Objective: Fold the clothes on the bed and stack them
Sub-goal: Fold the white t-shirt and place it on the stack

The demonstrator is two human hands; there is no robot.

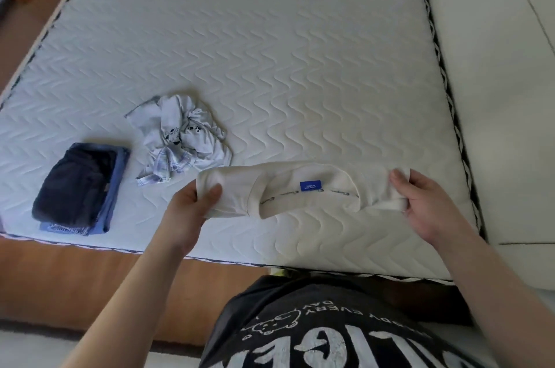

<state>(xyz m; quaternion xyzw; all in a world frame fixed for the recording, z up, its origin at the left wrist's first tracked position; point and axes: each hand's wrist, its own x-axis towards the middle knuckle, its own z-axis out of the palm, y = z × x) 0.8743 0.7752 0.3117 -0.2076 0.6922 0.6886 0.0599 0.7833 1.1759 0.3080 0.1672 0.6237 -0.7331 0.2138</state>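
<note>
A cream shirt (300, 187) with a blue neck label is held up over the near part of the mattress (270, 52), collar facing me. My left hand (192, 205) pinches its left shoulder and my right hand (426, 205) grips its right shoulder. Left of it lies a crumpled heap of white printed and plaid clothes (180, 142). At the near left corner sits a folded stack (81, 187), a dark navy garment on top of a blue one.
The quilted white mattress has a dark patterned edge trim (444, 91) on the right. A white padded surface (495, 97) borders it on the right. Wooden floor (75, 277) runs along the near and left sides.
</note>
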